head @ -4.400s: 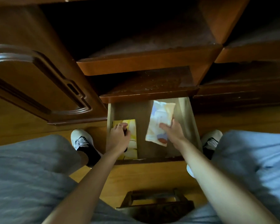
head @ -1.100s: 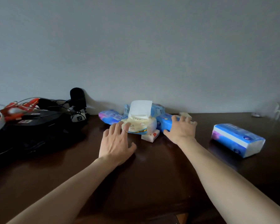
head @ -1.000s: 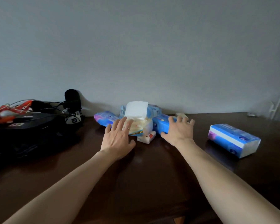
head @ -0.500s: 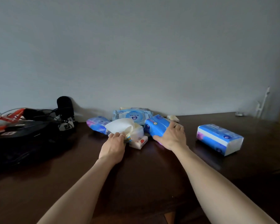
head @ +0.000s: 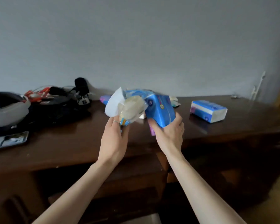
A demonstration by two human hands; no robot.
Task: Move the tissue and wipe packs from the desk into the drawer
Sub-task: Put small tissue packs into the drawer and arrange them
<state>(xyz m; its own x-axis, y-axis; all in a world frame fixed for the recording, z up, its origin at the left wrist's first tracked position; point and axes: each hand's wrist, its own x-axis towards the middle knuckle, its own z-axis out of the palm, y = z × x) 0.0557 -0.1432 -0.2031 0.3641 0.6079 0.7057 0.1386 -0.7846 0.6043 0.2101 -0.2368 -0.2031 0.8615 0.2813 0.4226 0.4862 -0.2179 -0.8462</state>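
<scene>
left hand (head: pixel 114 136) grips the cream wipe pack (head: pixel 131 110), right hand (head: pixel 170 133) grips the blue tissue pack (head: pixel 159 109), both seemingly lifted off the desk (head: pixel 71 143)

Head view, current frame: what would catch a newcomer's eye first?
Two bare hands raised at centre over the dark wooden desk: the left hand grips a pale pack with a white tissue sticking out, the right hand grips a bright blue pack. Another blue and white pack lies on the desk to the right, and dark cluttered gear sits at left.

Bare, sleeveless forearms; a thin ring (head: pixel 115 121) on the left hand (head: pixel 114 138).
</scene>
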